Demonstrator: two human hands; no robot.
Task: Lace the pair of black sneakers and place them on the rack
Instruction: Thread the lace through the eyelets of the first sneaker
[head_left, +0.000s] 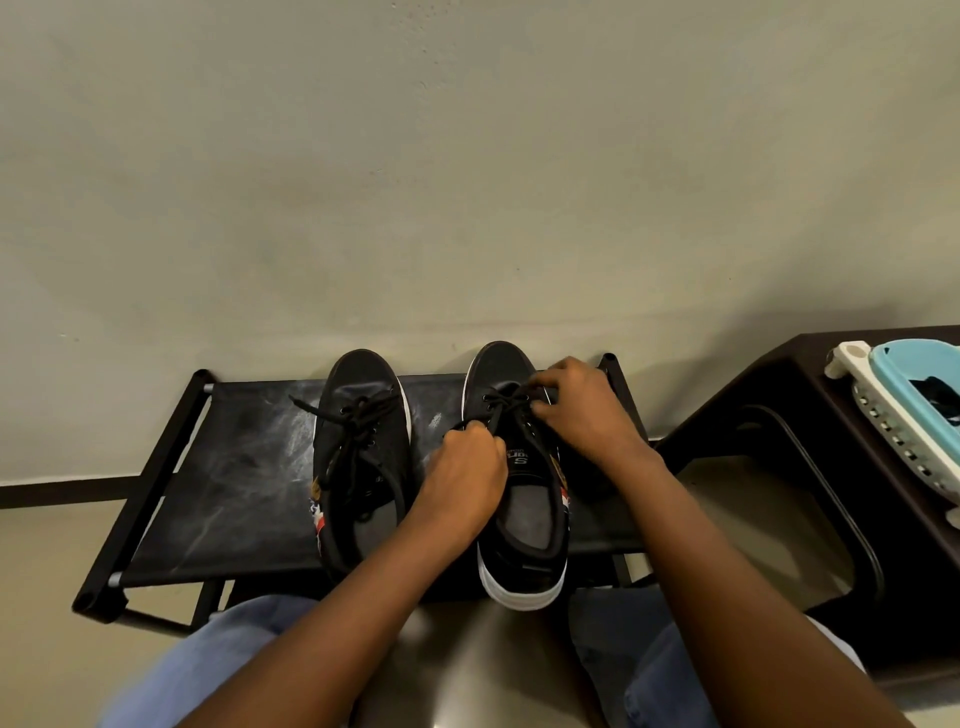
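Gripping the black laces (506, 408) of the right-side sneaker (522, 483), both hands are closed: left hand (467, 480) near the tongue, right hand (582, 410) by the toe. The tongue label shows an "S"; the remaining letters are unreadable. Left of this sneaker stands its laced mate (358, 457), both on the black rack (223, 493). Right of it, a dark bench (857, 415) carries a blue basket (909, 400), cut off, with something dark inside.

lace ends (506, 410): hidden inside both fists | blue-and-white object (904, 410): cut by right edge | tongue label (517, 460): text too small to read
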